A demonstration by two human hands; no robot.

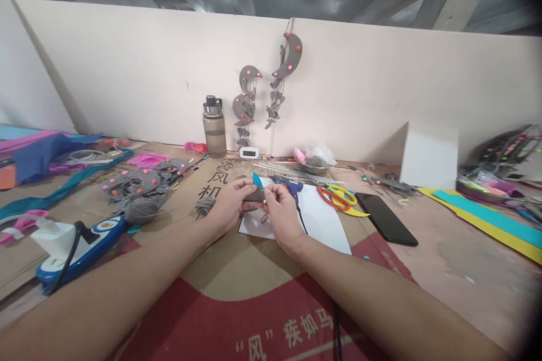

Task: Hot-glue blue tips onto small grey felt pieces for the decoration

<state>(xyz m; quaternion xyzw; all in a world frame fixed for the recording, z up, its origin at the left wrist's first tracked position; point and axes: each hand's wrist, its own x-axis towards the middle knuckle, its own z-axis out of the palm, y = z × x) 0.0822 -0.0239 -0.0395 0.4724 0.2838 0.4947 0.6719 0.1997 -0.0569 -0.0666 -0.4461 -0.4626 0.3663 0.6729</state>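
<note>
My left hand (232, 203) is closed on a grey felt piece (255, 196), with a pointed bit of blue felt (257, 180) standing up at its top edge. My right hand (283, 210) pinches at the right end of the grey felt; its fingertips partly cover what is there. A thin grey strand hangs below the fingers. Under both hands lies a white sheet (326, 223). Just behind the right hand is a blue glue gun (291, 185), partly hidden, its black cord running toward me. A bundle of grey yarn (205, 206) sits beside my left wrist.
Red and yellow scissors (339, 198) and a black phone (386, 218) lie to the right. A blue power strip (84, 256), a yarn ball (141, 208) and felt scraps (42, 152) are left. A bottle (214, 127) stands behind, near hanging moon ornaments (292, 56).
</note>
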